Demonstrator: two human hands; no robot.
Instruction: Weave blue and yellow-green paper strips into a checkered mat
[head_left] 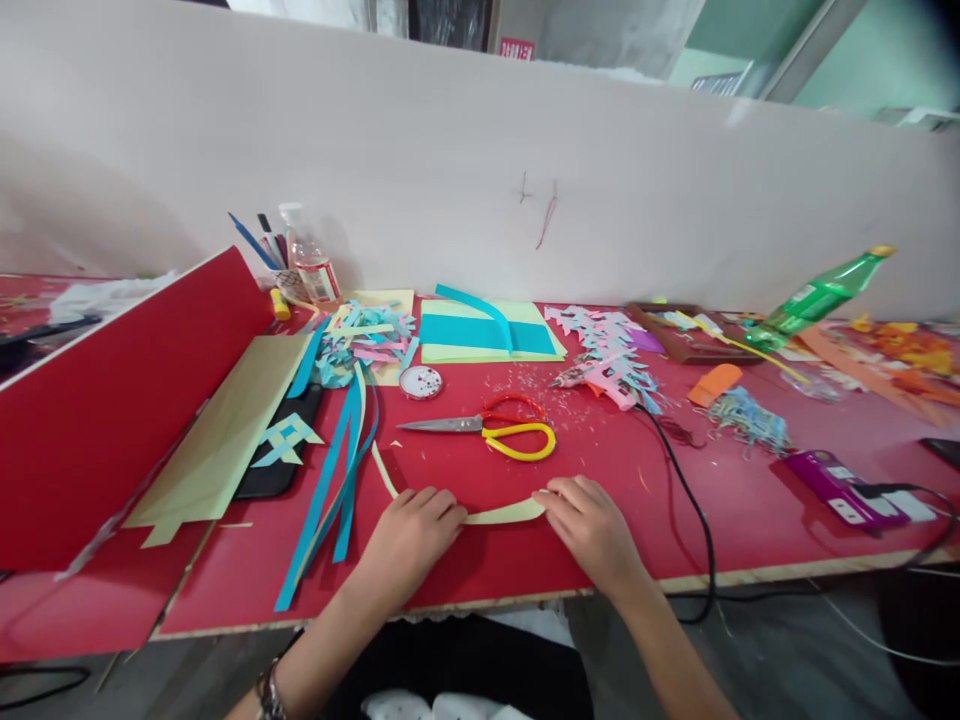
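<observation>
A pale yellow paper strip (506, 514) stretches between my two hands above the red tabletop, near its front edge. My left hand (420, 535) is closed on the strip, whose far end sticks out past the fingers to the upper left. At the other end, my right hand (592, 525) pinches the tip between thumb and fingers. Just beyond the hands lie scissors (517, 428) with one red and one yellow handle. Left of my left hand are several blue and pale yellow paper strips (334, 490) and a small woven paper piece (287, 440) on a black phone-like object.
A pink glue gun (600, 380) lies at right, its black cord running off the front edge. Beyond it are a green bottle (821, 297), leaning, and a purple power strip (844, 490). Paper scraps (364, 340) and paper sheets (487, 330) lie behind; a red panel (127, 400) stands left.
</observation>
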